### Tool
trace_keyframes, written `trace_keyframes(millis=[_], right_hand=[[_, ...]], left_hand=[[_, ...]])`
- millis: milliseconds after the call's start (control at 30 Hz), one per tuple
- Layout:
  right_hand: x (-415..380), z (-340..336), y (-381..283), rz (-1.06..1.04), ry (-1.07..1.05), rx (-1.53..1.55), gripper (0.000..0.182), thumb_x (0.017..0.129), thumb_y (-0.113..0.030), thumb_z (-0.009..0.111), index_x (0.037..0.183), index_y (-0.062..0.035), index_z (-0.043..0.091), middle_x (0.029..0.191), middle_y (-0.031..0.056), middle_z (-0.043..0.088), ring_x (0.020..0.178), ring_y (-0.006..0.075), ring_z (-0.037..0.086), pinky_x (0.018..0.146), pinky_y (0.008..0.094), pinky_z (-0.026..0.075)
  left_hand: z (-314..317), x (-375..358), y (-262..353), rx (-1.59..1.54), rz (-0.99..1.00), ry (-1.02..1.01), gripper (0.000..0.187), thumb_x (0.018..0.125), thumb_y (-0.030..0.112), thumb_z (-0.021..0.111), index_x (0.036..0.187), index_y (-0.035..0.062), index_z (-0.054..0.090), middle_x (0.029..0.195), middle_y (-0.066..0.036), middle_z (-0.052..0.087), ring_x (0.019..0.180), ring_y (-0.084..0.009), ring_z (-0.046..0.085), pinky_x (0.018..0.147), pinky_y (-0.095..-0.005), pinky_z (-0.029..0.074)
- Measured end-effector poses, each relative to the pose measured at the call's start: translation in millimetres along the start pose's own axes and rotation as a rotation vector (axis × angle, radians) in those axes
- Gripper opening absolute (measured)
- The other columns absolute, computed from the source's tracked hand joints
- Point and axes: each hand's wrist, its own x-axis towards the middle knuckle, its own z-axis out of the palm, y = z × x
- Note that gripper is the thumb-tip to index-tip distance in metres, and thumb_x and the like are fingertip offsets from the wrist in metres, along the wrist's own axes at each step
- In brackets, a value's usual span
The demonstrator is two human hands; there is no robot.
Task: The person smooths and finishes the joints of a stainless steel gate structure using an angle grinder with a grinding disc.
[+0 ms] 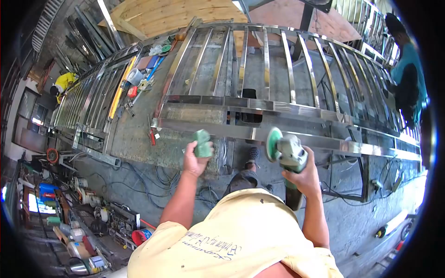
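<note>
My left hand (pixel 196 162) is closed around a green block of polishing compound (pixel 202 143), held up over the near edge of the worktable. In my right hand (pixel 304 177) is an angle grinder (pixel 291 153), gripped by its body. A round green-and-white polishing disc (pixel 273 144) is fitted to its head and faces left, toward the block, with a gap between them. Just beyond both hands runs the shiny near rail of a metal frame (pixel 259 133). Its many upright bars reach away across the table.
Hand tools, a red tape measure (pixel 132 91) and a yellow level (pixel 122 88) lie left on the worktable (pixel 134 148). Cables (pixel 139 180) snake over the floor. A person in blue (pixel 410 69) stands at right; another in yellow (pixel 66 79) bends far left. A red bucket (pixel 141 236) sits behind.
</note>
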Motion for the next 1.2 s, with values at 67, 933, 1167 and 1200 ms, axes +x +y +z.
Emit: trace_keyframes(millis=[67,933,1167,1200], right_hand=[[-2.6,8.4,-10.1,-0.012,-0.035,-0.014,0.099,0.064,-0.029,0.093,0.145,-0.0015,0.042,0.123,0.0217,0.067,0.117,0.0300,0.066,0.102,0.0387,0.050],[-27.9,0.7,19.3,-0.051,0.009,0.099,0.099,0.070,-0.033,0.094,0.146,-0.0018,0.040,0.121,0.0210,0.069,0.113,0.0279,0.066,0.099,0.0380,0.051],[-4.7,-26.1,55.9,-0.003,-0.122,0.765,0.095,0.072,-0.026,0.090,0.150,-0.0066,0.037,0.112,0.0136,0.064,0.090,0.0260,0.069,0.077,0.0402,0.059],[-6.1,-26.4,56.5,-0.021,-0.121,0.801,0.096,0.073,-0.027,0.090,0.150,-0.0072,0.037,0.110,0.0135,0.064,0.088,0.0261,0.069,0.073,0.0406,0.060]], left_hand=[[52.0,-15.5,-18.4,-0.108,-0.098,-0.196,0.055,0.100,0.047,0.053,0.134,0.0051,0.063,0.112,-0.017,0.074,0.095,-0.0305,0.072,0.086,-0.0432,0.058],[136.9,-94.8,-65.3,1.057,0.520,-0.317,0.063,0.106,0.046,0.060,0.147,-0.0013,0.052,0.131,-0.016,0.067,0.122,-0.0226,0.061,0.107,-0.0353,0.046],[9.4,-63.5,-48.1,1.546,0.563,0.113,0.077,0.096,0.058,0.064,0.144,-0.0015,0.055,0.134,-0.026,0.064,0.124,-0.0394,0.062,0.107,-0.0465,0.047],[-14.2,-53.2,-42.4,1.618,0.535,0.204,0.080,0.095,0.061,0.063,0.144,-0.0015,0.055,0.136,-0.028,0.063,0.126,-0.0414,0.061,0.110,-0.0482,0.046]])
